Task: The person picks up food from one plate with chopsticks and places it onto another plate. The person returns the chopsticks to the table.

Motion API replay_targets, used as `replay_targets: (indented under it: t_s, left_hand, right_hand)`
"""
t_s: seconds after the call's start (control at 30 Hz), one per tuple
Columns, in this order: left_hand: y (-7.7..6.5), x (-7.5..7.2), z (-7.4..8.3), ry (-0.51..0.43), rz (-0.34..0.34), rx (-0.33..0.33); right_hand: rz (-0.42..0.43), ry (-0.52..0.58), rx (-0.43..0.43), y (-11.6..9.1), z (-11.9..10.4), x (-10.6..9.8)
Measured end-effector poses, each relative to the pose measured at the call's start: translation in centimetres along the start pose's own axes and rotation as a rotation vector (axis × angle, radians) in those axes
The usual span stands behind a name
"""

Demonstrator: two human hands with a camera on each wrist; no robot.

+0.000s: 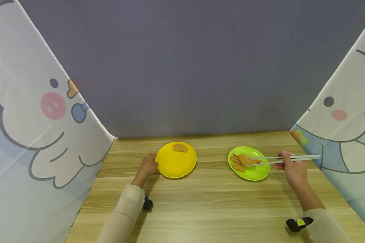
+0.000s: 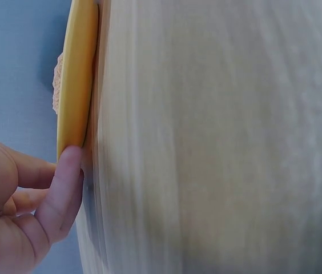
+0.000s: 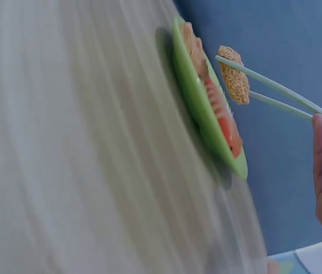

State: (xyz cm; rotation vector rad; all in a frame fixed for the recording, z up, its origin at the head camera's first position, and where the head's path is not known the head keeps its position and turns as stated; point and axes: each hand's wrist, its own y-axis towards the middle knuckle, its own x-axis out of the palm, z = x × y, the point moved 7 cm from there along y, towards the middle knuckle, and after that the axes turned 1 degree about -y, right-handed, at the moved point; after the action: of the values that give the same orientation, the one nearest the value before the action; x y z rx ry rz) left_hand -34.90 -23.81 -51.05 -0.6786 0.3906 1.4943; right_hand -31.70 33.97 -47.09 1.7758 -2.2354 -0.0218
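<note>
My left hand [image 1: 148, 164] pinches the left rim of a yellow plate [image 1: 176, 166], which lies on the table with one breaded nugget [image 1: 179, 147] near its far edge. My right hand [image 1: 294, 172] holds a pair of pale chopsticks [image 1: 305, 157] pointing left over a green plate [image 1: 258, 174]. Between the chopstick tips is a brown, crumb-coated nugget [image 3: 233, 74], raised above the green plate in the right wrist view. Other nuggets [image 1: 239, 167] and an orange-red shrimp [image 3: 224, 117] lie on that plate.
The wooden table [image 1: 207, 202] ends at a grey upright panel [image 1: 182, 74] behind both plates. Cartoon-printed side panels [image 1: 33, 135] stand at left and right. Each wrist wears a small black camera [image 1: 147, 203].
</note>
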Motion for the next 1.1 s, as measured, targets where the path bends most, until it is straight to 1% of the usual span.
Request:
replay_targets:
  t_s: [0.2,0.4,0.5,0.73,0.83,1.1]
  left_hand:
    - [0.1,0.1,-0.2,-0.009,-0.002,-0.002]
    - [0.1,0.1,-0.4,-0.013,0.005,-0.003]
    - [0.2,0.1,-0.3,0.0,0.003,0.006]
    - [0.4,0.1,-0.3,0.026,0.008,-0.01]
    - [0.4,0.1,-0.3,0.033,0.009,-0.002]
    - [0.3,0.1,-0.4,0.008,0.011,0.001]
  right_hand:
    - [0.031,0.013,0.015,-0.2,0.8,-1.4]
    - [0.065,-0.015,0.045,-0.4,1.4,-2.3]
    - [0.072,-0.026,0.054,-0.5,1.6,-2.6]
    - [0.047,-0.055,0.035,-0.6,1.4,-2.8]
    - [0.037,-0.073,0.036,-0.7,1.4,-2.9]
    - [0.009,-0.063,0.057,-0.8,1.2,-2.8]
